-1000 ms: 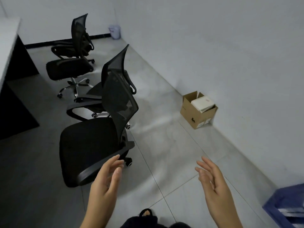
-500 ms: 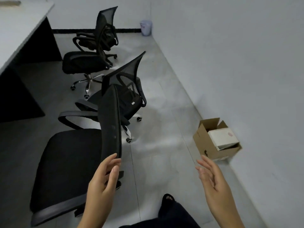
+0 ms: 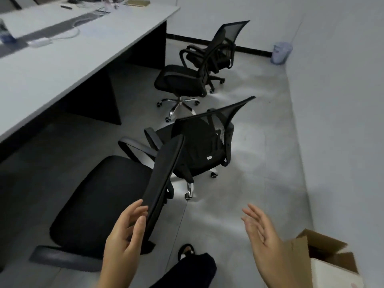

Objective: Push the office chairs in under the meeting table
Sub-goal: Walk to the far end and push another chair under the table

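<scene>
Near the bottom of view, left hand (image 3: pixel 124 229) cups the top edge of the nearest chair's backrest (image 3: pixel 164 183), fingers curled, thumb behind. Right hand (image 3: pixel 264 235) spread and empty, apart from the chair. Nearest chair (image 3: pixel 99 200) sits out from the meeting table (image 3: pixel 62 65) at far left; two more chairs (image 3: pixel 199 146) stand farther off, also out. Judgement: castors should roll easily, mesh back gives, so grip the rigid top frame with both hands. Cardboard box (image 3: pixel 332 258) near right.
</scene>
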The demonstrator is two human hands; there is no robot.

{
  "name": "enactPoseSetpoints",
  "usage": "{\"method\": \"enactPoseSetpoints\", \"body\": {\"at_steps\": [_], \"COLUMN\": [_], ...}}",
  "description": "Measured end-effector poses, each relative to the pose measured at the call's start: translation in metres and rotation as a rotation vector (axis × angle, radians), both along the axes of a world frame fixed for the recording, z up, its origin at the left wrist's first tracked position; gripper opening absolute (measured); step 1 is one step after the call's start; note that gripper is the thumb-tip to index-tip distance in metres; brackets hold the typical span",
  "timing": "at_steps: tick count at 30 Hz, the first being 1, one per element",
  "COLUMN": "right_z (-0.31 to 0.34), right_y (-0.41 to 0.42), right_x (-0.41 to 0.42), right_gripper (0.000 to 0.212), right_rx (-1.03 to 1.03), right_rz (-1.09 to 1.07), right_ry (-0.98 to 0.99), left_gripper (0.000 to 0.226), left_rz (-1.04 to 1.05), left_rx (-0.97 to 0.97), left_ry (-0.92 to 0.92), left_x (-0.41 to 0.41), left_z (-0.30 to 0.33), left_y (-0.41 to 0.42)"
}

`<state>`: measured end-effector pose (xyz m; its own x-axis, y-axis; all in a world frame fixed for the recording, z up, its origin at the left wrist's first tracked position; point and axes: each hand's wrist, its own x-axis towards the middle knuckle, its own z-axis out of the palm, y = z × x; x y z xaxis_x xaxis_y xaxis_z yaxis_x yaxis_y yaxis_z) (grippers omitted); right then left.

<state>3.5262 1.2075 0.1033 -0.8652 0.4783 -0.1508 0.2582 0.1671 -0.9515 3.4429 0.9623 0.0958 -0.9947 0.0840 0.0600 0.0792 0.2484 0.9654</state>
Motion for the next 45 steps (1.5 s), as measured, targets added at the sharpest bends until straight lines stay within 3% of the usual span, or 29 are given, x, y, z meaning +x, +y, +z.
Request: {"method": "enactPoseSetpoints", "body": {"at_steps": [9, 15, 18, 20, 23, 27, 30, 35, 45], "right_z": [0.004, -0.001, -0.007, -0.018, -0.044, -0.079, -0.098, -0.110, -0.111], "right_y": [0.042, 0.036, 0.030, 0.030, 0.030, 0.028, 0.021, 0.009, -0.057], "right_x": [-0.145, -0.241, -0.278, -0.300, -0.328, -0.356, -0.371, -0.377, -0.396], "right_gripper": [0.047, 0.046, 0.042, 0.041, 0.048, 0.053, 0.035, 0.031, 0.031], "right_rx": [-0.029, 0.009, 0.073, 0.183, 0.516, 0.905, 1.011, 1.028, 1.048], "right_rz": [0.312, 0.725, 0.960, 1.107, 1.390, 1.653, 1.677, 1.644, 1.602], "right_ry": [0.024, -0.028, -0.035, -0.007, 0.115, 0.377, 0.550, 0.708, 0.730], "left_gripper": [0.035, 0.019, 0.027, 0.034, 0.046, 0.066, 0.066, 0.061, 0.063], "left_rz": [0.338, 0.717, 0.865, 0.935, 0.965, 0.812, 0.729, 0.706, 0.745], "left_rx": [-0.068, -0.157, -0.219, -0.276, -0.438, -0.771, -0.989, -1.077, -1.142], "left_ry": [-0.004, -0.114, -0.197, -0.245, -0.304, -0.353, -0.401, -0.455, -0.409], "left_x": [-0.059, -0.042, -0.030, -0.028, -0.026, -0.021, -0.024, -0.028, -0.053], "left_z": [0.012, -0.005, -0.016, -0.023, -0.044, -0.076, -0.086, -0.093, -0.093], "left_y": [0.021, 0.036, 0.060, 0.077, 0.093, 0.096, 0.089, 0.076, 0.009]}}
